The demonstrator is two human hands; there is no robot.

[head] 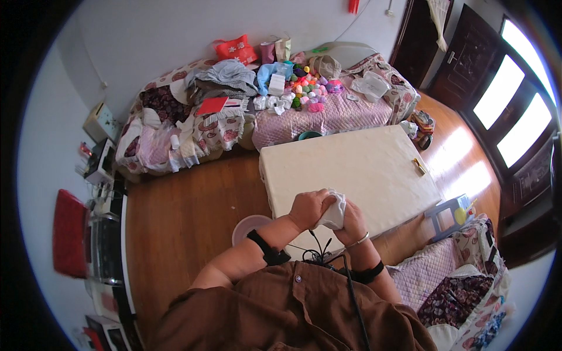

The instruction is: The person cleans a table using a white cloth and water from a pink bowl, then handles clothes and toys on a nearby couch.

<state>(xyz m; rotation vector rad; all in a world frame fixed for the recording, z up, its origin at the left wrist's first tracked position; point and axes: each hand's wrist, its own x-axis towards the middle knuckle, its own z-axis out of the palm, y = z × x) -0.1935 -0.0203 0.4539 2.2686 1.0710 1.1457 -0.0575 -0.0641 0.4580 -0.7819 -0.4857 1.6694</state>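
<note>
A small piece of white cloth (pixel 335 213) is stretched between my two hands above the near part of a low table (pixel 333 162) with a cream cover. My left hand (pixel 309 208) is closed in a fist round the cloth's left side. On the other side, my right hand (pixel 354 223) grips the right edge, its fingers partly hidden behind the fabric. Creases run across the cloth, and I cannot tell what kind of item it is. Farther off, near the table's right edge, lies a yellow-handled cutter (pixel 419 166).
A pink basin (pixel 246 228) stands on the wooden floor at the table's left. Beyond the table, a sofa (pixel 290 125) holds many yarn balls (pixel 309 85), white bundles (pixel 274 102) and clothes (pixel 228 79). A blue plastic stool (pixel 445 217) is at the right. Black cables (pixel 320 252) hang before my chest.
</note>
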